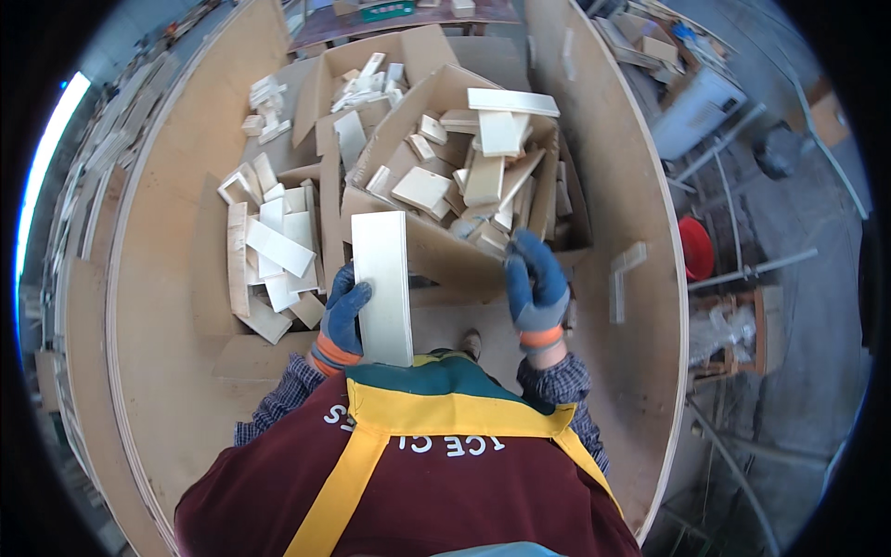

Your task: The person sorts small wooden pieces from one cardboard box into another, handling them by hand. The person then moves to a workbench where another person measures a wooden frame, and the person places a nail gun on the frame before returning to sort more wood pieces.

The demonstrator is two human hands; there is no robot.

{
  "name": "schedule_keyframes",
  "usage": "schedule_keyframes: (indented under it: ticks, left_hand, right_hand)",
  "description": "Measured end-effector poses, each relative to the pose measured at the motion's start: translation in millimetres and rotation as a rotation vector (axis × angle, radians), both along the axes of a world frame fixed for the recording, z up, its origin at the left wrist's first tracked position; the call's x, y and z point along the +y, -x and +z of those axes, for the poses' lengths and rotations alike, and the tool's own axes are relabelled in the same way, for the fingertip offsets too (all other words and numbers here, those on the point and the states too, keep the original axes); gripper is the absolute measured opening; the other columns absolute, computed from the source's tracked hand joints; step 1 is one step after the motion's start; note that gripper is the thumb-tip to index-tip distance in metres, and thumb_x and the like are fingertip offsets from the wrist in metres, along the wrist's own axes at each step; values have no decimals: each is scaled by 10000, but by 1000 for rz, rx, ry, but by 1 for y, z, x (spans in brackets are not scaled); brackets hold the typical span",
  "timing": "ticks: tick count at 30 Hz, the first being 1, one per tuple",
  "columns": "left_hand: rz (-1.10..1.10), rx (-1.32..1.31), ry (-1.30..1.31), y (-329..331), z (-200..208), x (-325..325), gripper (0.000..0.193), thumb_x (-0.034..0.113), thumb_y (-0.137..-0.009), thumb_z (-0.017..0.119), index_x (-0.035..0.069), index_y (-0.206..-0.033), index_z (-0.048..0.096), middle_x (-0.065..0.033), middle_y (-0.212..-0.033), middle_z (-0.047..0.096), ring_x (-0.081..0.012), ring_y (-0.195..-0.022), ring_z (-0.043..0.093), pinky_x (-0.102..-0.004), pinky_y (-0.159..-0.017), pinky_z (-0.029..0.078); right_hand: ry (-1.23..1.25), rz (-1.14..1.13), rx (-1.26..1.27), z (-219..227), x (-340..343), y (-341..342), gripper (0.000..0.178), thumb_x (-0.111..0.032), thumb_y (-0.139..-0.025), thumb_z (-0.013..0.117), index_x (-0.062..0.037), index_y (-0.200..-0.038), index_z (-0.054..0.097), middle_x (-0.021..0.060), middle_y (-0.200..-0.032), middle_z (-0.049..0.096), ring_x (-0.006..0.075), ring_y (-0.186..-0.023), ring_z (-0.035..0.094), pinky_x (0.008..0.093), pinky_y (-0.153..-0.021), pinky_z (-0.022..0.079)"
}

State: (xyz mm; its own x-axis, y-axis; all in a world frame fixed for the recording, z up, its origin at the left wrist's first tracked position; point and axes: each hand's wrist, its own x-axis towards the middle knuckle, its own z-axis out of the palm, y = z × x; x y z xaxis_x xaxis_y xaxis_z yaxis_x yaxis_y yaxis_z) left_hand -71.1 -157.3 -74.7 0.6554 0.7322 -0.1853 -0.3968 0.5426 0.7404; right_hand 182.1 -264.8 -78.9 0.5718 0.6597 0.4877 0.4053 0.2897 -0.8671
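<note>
My left hand (pixel 342 320), in a blue and orange work glove, is closed around the left edge of a flat pale wooden board (pixel 382 288) held upright before my chest. My right hand (pixel 535 288), gloved the same way, is raised by the near right side of a large cardboard box (pixel 455 265). Its fingers are bent but apart, and I see nothing between them. Wood offcuts of mixed sizes fill that box, and one long pale strip (pixel 513 102) lies across the top of its pile.
A lower cardboard box (pixel 209 278) of wood pieces stands at the left, another box (pixel 422 51) behind. Loose offcuts (pixel 269 107) lie at the far left. Tall plywood walls (pixel 617 176) enclose me. Outside, at the right, are a red bucket (pixel 696 249) and metal frames.
</note>
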Motion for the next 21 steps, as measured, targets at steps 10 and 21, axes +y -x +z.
schedule_keyframes:
  ticks: [10, 21]
  left_hand:
    - [555, 268, -346, 7, 14, -3, 427, 12, -851, 494, 27, -1276, 470, -123, -1201, 576, -191, -1070, 558, -338, -954, 438]
    - [576, 266, -382, 38, -16, 62, 479, 33, -838, 509, 67, -1314, 474, -149, -1229, 587, -250, -1078, 602, -402, -948, 484]
  right_hand:
    - [510, 401, -235, 30, 162, -76, 457, -272, -864, 670, -64, -1258, 566, 190, -1166, 629, 308, -997, 647, 367, -850, 521]
    - [1156, 589, -1026, 1, 250, -24, 871, -440, -735, 725, -171, -1459, 322, 203, -1274, 561, 330, -1135, 587, 463, -954, 451]
